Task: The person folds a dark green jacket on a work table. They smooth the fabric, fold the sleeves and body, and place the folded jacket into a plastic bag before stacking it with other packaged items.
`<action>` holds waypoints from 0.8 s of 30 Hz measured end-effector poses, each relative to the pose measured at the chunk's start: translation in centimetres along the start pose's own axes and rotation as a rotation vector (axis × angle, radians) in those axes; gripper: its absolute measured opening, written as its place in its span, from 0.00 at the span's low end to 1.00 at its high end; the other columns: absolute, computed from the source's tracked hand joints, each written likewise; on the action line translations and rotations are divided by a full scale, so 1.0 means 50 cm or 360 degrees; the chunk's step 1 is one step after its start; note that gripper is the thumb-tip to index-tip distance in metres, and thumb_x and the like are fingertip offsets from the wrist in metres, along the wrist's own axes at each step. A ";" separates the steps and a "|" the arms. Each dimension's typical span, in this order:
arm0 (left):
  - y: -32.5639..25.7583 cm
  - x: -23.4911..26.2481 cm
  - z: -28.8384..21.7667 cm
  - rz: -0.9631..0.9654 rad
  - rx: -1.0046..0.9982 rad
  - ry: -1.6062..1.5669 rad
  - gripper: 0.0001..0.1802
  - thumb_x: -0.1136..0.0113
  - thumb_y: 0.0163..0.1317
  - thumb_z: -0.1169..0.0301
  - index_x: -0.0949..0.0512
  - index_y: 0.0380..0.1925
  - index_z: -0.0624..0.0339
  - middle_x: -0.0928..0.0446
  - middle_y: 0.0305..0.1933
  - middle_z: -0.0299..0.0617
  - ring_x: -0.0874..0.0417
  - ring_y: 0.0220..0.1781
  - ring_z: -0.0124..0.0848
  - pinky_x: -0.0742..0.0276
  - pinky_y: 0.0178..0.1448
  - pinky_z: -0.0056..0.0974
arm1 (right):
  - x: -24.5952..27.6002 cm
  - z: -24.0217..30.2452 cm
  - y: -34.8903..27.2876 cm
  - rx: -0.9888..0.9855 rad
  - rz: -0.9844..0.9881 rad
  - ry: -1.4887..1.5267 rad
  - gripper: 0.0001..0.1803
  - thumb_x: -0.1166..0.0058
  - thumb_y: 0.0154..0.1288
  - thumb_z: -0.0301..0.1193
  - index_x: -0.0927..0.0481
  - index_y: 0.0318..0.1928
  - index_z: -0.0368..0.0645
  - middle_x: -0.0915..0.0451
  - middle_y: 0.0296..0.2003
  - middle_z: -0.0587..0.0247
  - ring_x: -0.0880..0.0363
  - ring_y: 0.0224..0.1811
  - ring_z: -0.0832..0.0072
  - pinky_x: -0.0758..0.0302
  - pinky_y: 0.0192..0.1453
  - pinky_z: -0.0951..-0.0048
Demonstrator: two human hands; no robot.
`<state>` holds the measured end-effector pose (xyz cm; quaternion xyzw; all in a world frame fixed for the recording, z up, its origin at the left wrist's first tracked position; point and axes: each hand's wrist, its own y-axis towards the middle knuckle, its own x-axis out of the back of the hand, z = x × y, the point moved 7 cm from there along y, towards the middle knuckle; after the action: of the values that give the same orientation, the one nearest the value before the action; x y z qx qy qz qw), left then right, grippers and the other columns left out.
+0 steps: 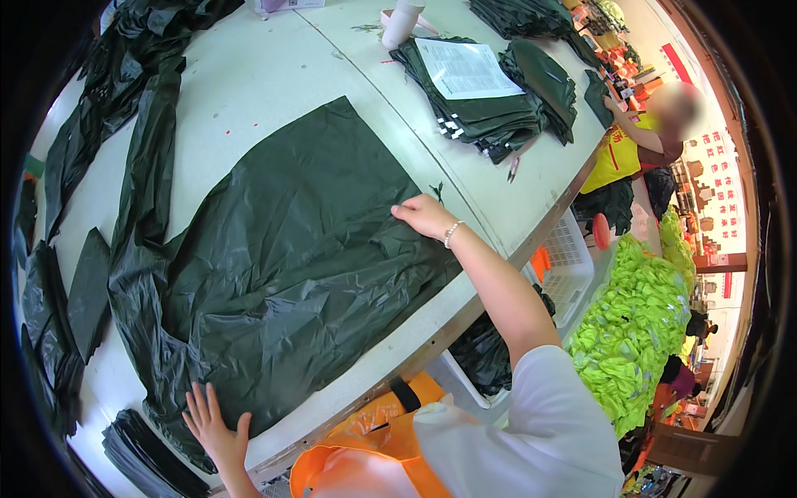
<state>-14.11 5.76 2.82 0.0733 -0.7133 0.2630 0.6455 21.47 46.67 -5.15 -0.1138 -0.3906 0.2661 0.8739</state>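
Observation:
A large dark green garment piece (266,224) of thin, shiny fabric lies spread over the white table (241,100), smooth toward its far end and wrinkled nearer me. At its right edge my right hand (425,217) pinches the cloth between thumb and fingers. My left hand (217,427) rests flat on the near left part of the fabric, fingers spread. A long, crumpled strip of the same green cloth (154,149) runs from the piece toward the far left.
Stacked green pieces (490,120) with a printed paper sheet (467,68) lie at the far right, near a white bottle (403,23). Folded green cloth (149,456) sits at the near left. Beyond the table edge are a white crate (573,266), a lime-green heap (635,324) and a co-worker (656,133).

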 end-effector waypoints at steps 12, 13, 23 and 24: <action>-0.026 -0.218 0.081 -0.0222 0.0076 -0.0061 0.43 0.47 0.54 0.45 0.40 0.67 0.56 0.51 0.74 0.50 0.55 0.75 0.50 0.60 0.73 0.59 | 0.039 -0.039 -0.024 0.0067 -0.0726 0.0052 0.19 0.48 0.63 0.40 0.23 0.25 0.35 0.23 0.21 0.48 0.24 0.26 0.56 0.30 0.32 0.61; -0.027 -0.219 0.082 -0.0232 0.0066 -0.0055 0.43 0.46 0.54 0.46 0.40 0.67 0.56 0.51 0.74 0.50 0.55 0.75 0.50 0.61 0.73 0.59 | 0.050 -0.045 -0.026 0.0029 -0.0790 0.0095 0.19 0.48 0.63 0.39 0.23 0.25 0.35 0.23 0.20 0.50 0.24 0.24 0.59 0.31 0.32 0.62; -0.034 -0.156 0.056 -0.0468 -0.0034 -0.0160 0.41 0.49 0.57 0.45 0.40 0.65 0.60 0.49 0.73 0.52 0.52 0.75 0.51 0.63 0.73 0.59 | 0.076 -0.084 -0.097 -0.0238 -0.0452 0.0981 0.26 0.50 0.66 0.51 0.26 0.27 0.39 0.30 0.21 0.70 0.35 0.26 0.81 0.35 0.30 0.76; -0.025 -0.134 0.030 -0.0538 -0.0127 -0.0212 0.41 0.49 0.58 0.45 0.40 0.65 0.60 0.49 0.73 0.53 0.51 0.74 0.51 0.63 0.73 0.59 | 0.068 -0.098 -0.121 -0.0224 -0.0392 0.0819 0.27 0.51 0.66 0.53 0.26 0.27 0.39 0.29 0.22 0.70 0.34 0.27 0.81 0.35 0.31 0.75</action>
<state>-13.86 2.41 -3.29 0.1837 -0.7417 0.1168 0.6344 29.27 43.57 -3.83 -0.1896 -0.1845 0.0928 0.9599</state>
